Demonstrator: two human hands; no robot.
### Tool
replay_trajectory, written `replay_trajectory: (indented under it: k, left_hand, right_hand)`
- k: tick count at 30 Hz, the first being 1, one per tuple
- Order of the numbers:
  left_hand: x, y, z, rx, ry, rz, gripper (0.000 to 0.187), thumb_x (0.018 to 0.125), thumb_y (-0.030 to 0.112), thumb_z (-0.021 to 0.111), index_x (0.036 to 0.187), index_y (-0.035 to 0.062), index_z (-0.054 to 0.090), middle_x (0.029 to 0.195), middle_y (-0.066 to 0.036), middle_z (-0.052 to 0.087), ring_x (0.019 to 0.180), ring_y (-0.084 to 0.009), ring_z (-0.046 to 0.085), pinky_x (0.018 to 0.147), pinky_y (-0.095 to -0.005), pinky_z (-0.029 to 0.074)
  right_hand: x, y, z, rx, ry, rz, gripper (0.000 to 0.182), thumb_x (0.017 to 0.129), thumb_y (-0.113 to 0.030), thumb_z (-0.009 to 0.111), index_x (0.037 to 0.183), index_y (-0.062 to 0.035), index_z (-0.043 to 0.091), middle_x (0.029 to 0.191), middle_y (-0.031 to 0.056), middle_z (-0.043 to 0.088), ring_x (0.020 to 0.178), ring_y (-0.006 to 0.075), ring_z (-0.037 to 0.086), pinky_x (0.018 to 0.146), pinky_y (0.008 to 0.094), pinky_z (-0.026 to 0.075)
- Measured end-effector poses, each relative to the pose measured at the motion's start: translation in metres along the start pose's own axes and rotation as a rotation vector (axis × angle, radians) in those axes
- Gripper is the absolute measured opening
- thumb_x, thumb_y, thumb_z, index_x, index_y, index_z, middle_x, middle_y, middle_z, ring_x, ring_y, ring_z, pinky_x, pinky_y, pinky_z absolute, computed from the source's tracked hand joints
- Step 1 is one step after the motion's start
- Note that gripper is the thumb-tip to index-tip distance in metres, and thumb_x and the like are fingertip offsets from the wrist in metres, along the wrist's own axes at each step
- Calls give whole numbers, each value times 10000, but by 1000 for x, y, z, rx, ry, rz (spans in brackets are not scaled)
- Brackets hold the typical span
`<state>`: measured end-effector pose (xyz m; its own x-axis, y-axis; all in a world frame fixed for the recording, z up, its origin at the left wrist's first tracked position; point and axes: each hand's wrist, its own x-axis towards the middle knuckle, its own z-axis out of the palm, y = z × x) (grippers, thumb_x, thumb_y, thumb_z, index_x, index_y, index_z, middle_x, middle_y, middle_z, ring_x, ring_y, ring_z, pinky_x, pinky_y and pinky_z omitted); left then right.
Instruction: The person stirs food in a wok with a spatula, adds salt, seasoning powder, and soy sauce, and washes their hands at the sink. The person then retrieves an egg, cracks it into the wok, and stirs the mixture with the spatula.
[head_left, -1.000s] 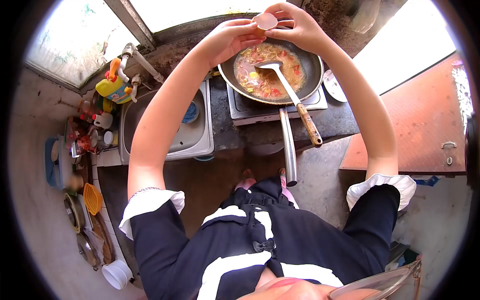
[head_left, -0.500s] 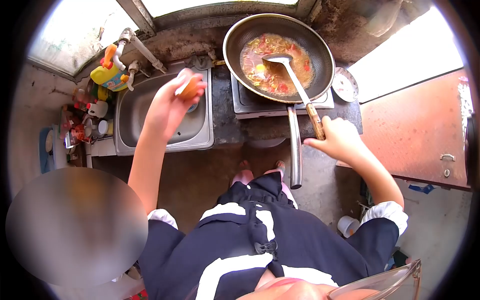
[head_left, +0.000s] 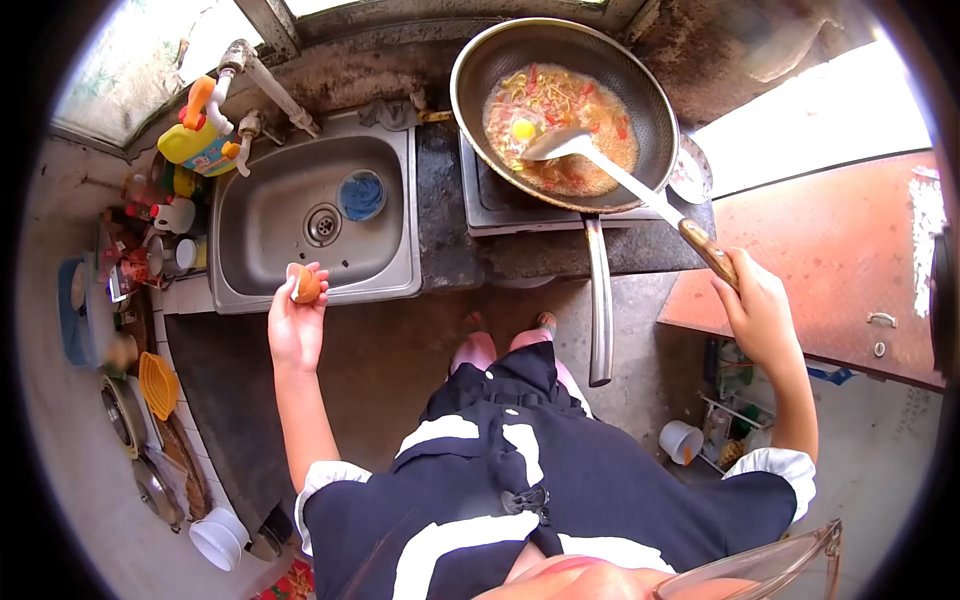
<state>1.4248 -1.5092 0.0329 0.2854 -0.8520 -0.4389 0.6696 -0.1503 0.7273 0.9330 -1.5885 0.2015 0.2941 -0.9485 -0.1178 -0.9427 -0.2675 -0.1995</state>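
My left hand (head_left: 300,325), palm up at the sink's front edge, has its fingers curled round a brown eggshell (head_left: 307,286). In my right hand (head_left: 758,308) is the wooden-ended handle of a wok spatula (head_left: 640,190), and its metal blade rests in the broth. The deep wok (head_left: 655,110) sits tilted on the stove, holding reddish broth with noodles and red pieces. A raw egg with a whole yellow yolk (head_left: 523,130) floats left of the blade. Toward me points the wok's long metal handle (head_left: 599,310), which neither hand touches.
On the left is a steel sink (head_left: 260,215) with a blue-filled bowl (head_left: 361,195) in it. A yellow detergent bottle (head_left: 196,150) hangs by the taps. A plate (head_left: 692,170) lies right of the wok, near a reddish panel (head_left: 800,250). A white bucket (head_left: 681,441) stands low right.
My left hand has come down and toward me with the eggshell. My right hand has moved right, drawing the spatula handle along. A blurred round shape at lower left is gone.
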Motion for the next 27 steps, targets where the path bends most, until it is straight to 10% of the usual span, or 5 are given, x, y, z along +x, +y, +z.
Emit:
replay_trajectory:
  k: [27]
  left_hand:
    - [-5, -11, 7, 24, -31, -42, 419, 918, 236, 504, 1183, -88, 478, 1057, -167, 578, 895, -178, 555, 810, -269, 458]
  right_hand:
    - [41, 10, 11, -114, 96, -73, 259, 880, -200, 550, 1073, -30, 522, 831, 202, 614, 787, 385, 593, 679, 474, 437]
